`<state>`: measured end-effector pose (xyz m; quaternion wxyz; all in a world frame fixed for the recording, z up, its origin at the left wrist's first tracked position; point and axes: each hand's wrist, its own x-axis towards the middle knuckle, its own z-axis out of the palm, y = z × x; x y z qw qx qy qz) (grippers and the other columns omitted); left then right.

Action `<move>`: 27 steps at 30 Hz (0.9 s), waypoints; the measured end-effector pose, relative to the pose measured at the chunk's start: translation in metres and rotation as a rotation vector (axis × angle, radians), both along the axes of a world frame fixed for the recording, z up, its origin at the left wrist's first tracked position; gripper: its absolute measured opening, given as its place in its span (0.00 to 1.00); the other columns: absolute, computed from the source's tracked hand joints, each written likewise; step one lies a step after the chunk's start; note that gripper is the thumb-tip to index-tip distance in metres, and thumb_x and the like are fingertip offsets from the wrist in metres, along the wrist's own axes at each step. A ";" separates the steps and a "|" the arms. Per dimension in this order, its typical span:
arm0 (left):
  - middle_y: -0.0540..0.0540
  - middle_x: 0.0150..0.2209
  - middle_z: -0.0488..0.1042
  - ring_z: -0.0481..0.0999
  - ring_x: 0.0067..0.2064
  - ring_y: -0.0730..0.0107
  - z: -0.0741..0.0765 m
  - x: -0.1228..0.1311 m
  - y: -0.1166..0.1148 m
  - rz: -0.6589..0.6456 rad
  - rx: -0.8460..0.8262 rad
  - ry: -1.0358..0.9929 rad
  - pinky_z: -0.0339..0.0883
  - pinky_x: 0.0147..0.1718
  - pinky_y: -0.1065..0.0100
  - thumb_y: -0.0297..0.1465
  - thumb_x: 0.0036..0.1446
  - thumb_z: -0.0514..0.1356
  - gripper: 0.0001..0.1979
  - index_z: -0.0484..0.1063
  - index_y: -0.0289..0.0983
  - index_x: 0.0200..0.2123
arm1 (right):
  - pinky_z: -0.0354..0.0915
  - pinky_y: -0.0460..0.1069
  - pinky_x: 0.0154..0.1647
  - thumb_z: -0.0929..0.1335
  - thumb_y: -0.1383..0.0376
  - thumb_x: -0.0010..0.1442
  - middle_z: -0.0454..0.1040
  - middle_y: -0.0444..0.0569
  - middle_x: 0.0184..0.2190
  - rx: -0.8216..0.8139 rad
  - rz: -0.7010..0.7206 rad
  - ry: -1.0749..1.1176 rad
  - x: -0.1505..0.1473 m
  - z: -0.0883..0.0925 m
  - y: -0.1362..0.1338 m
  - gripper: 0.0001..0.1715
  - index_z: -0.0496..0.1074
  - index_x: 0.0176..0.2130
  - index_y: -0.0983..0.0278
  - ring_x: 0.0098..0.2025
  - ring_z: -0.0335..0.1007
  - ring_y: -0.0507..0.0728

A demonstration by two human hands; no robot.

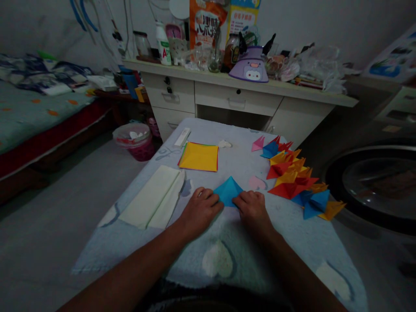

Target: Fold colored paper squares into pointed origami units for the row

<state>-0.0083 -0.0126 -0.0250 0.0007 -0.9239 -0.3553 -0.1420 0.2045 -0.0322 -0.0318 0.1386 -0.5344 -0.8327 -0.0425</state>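
"head view: blue origami paper (pixel 229 190), where?"
"over the tablecloth (pixel 240 151), pinched at its lower sides by left hand (pixel 202 208) and right hand (pixel 254 210)."
"likely creasing: how best?"
"align edges first, then press outward evenly."

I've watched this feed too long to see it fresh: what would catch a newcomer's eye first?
Probably the folded papers in red, orange and blue, clustered along the right side of the table. Next, the bright blue paper between the left hand and right hand, and the yellow paper lying flat beyond the left hand.
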 end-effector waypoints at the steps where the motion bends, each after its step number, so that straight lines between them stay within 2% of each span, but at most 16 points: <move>1: 0.45 0.37 0.74 0.66 0.44 0.58 0.000 0.000 -0.001 -0.018 0.001 0.025 0.55 0.46 0.54 0.30 0.64 0.55 0.08 0.73 0.42 0.43 | 0.51 0.55 0.42 0.64 0.74 0.60 0.72 0.49 0.35 -0.010 0.043 -0.004 -0.003 0.000 -0.002 0.14 0.75 0.41 0.60 0.39 0.61 0.58; 4: 0.45 0.38 0.74 0.68 0.43 0.59 0.002 -0.002 -0.002 -0.042 0.008 0.073 0.57 0.44 0.56 0.30 0.65 0.54 0.09 0.72 0.39 0.44 | 0.53 0.53 0.40 0.64 0.72 0.61 0.72 0.49 0.38 -0.043 0.136 -0.017 -0.010 0.002 -0.007 0.15 0.74 0.45 0.60 0.39 0.62 0.57; 7: 0.45 0.39 0.74 0.68 0.44 0.60 0.003 -0.009 -0.004 -0.040 0.049 0.102 0.57 0.46 0.56 0.28 0.64 0.54 0.09 0.72 0.38 0.44 | 0.55 0.53 0.40 0.66 0.65 0.61 0.71 0.50 0.41 -0.063 0.160 -0.026 -0.012 0.003 -0.010 0.16 0.73 0.50 0.58 0.40 0.62 0.59; 13: 0.46 0.37 0.74 0.69 0.42 0.61 0.005 -0.035 -0.011 0.054 0.175 0.156 0.56 0.51 0.55 0.25 0.62 0.55 0.08 0.73 0.35 0.42 | 0.57 0.56 0.42 0.67 0.57 0.62 0.71 0.53 0.44 -0.090 0.191 -0.032 -0.009 0.004 -0.010 0.21 0.71 0.54 0.59 0.43 0.63 0.61; 17: 0.47 0.35 0.74 0.69 0.41 0.61 0.009 -0.044 -0.016 0.099 0.211 0.219 0.57 0.51 0.56 0.24 0.61 0.55 0.08 0.74 0.35 0.39 | 0.59 0.56 0.41 0.68 0.56 0.62 0.71 0.54 0.44 -0.088 0.192 -0.048 -0.009 0.005 -0.011 0.22 0.71 0.54 0.61 0.43 0.64 0.61; 22: 0.46 0.33 0.73 0.69 0.40 0.61 0.012 -0.044 -0.017 0.100 0.216 0.244 0.58 0.50 0.56 0.24 0.60 0.56 0.07 0.75 0.34 0.36 | 0.60 0.57 0.43 0.68 0.57 0.61 0.72 0.55 0.48 -0.115 0.207 -0.112 -0.006 0.011 -0.015 0.25 0.70 0.56 0.63 0.45 0.65 0.63; 27: 0.45 0.34 0.73 0.69 0.40 0.61 0.009 -0.044 -0.016 0.090 0.227 0.246 0.59 0.51 0.55 0.24 0.60 0.56 0.08 0.76 0.35 0.36 | 0.61 0.58 0.46 0.66 0.58 0.63 0.72 0.55 0.52 -0.153 0.152 -0.174 0.015 0.018 -0.024 0.23 0.70 0.54 0.65 0.47 0.66 0.64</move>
